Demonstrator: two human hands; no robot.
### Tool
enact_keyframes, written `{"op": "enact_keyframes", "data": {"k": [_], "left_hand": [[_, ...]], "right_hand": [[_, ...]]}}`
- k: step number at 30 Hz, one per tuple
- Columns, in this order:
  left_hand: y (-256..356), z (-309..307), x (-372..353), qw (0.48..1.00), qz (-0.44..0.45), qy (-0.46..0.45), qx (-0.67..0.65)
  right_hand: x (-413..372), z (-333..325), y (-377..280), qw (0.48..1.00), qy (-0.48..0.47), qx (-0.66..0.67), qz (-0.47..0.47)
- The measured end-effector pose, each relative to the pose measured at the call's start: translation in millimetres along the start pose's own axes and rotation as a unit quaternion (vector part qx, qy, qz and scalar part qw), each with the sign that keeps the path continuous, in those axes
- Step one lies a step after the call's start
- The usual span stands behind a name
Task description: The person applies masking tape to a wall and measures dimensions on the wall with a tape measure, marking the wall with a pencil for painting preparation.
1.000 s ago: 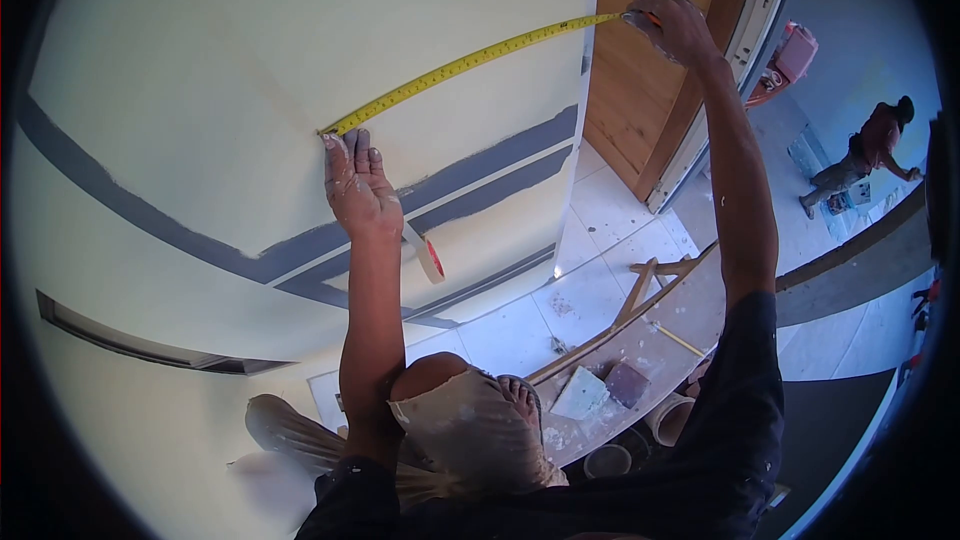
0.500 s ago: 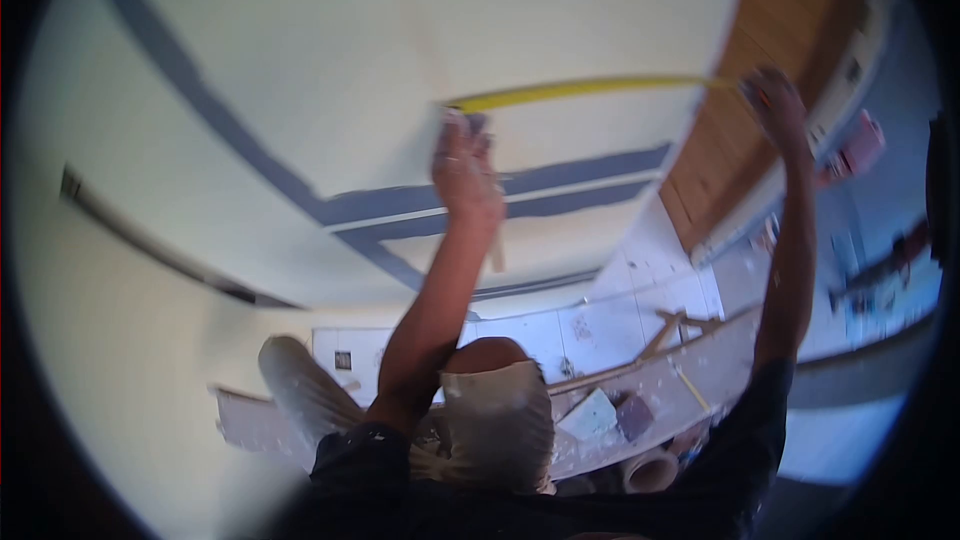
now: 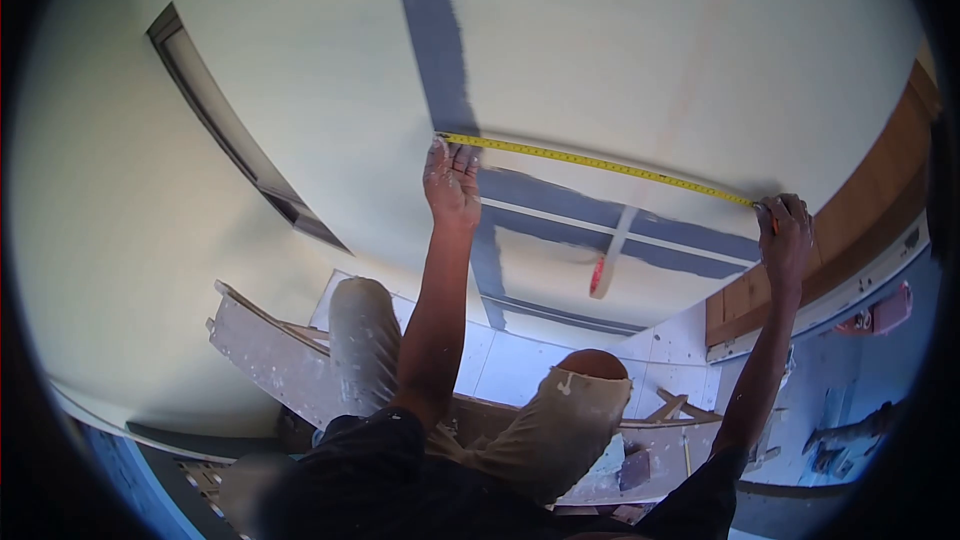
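Note:
A yellow tape measure (image 3: 600, 162) stretches across the pale wall, sloping slightly down to the right. Its end is held at the left edge of a vertical dark grey painted stripe (image 3: 430, 30) by my left hand (image 3: 453, 185), thumb and fingertips closed at it. My right hand (image 3: 787, 240) is wrapped around the case, mostly hidden by the fingers except for a bit of orange. Below the blade, a roll of masking tape (image 3: 599, 277) hangs from a pale strip stuck across the horizontal grey bands (image 3: 560, 202).
Both knees (image 3: 590, 410) are over a paint-spattered plank platform (image 3: 270, 355). Wooden boards (image 3: 730, 315) border the wall on the right. A dark-framed narrow opening (image 3: 220, 110) is at left. Pale floor tiles (image 3: 500, 360) show below; a pink object (image 3: 890, 308) stands far right.
My left hand and the blade's end have shifted left from bare wall to the vertical grey stripe. The bowed blade is now straighter. My view has turned, and the masking tape roll has come into sight.

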State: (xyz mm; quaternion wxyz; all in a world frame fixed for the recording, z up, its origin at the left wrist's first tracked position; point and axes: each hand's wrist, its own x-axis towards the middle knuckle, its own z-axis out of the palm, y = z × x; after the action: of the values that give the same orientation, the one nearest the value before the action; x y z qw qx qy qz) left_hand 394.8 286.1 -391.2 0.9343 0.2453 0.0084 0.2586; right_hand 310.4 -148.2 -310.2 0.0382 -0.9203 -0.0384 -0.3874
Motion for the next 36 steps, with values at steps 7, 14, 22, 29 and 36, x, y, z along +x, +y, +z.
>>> {"op": "enact_keyframes", "data": {"k": [7, 14, 22, 29, 36], "left_hand": [[8.7, -24.5, 31.6, 0.991, -0.057, 0.055, 0.107], [7.3, -21.2, 33.5, 0.988, -0.071, 0.070, 0.119], [8.5, -21.6, 37.0, 0.990, -0.083, 0.068, 0.097], [11.0, -20.7, 35.0, 0.978, -0.090, 0.083, 0.168], [10.1, -27.9, 41.8, 0.976, -0.109, 0.068, 0.178]], "right_hand": [[9.5, 19.8, -25.5, 0.998, -0.002, -0.053, -0.021], [10.1, 21.6, -25.2, 0.996, -0.032, -0.084, 0.019], [9.3, 20.9, -33.4, 0.995, -0.029, -0.093, 0.016], [9.8, 24.4, -29.3, 0.996, -0.019, -0.081, 0.015], [11.3, 17.4, -38.4, 0.994, -0.021, -0.098, 0.035]]}}
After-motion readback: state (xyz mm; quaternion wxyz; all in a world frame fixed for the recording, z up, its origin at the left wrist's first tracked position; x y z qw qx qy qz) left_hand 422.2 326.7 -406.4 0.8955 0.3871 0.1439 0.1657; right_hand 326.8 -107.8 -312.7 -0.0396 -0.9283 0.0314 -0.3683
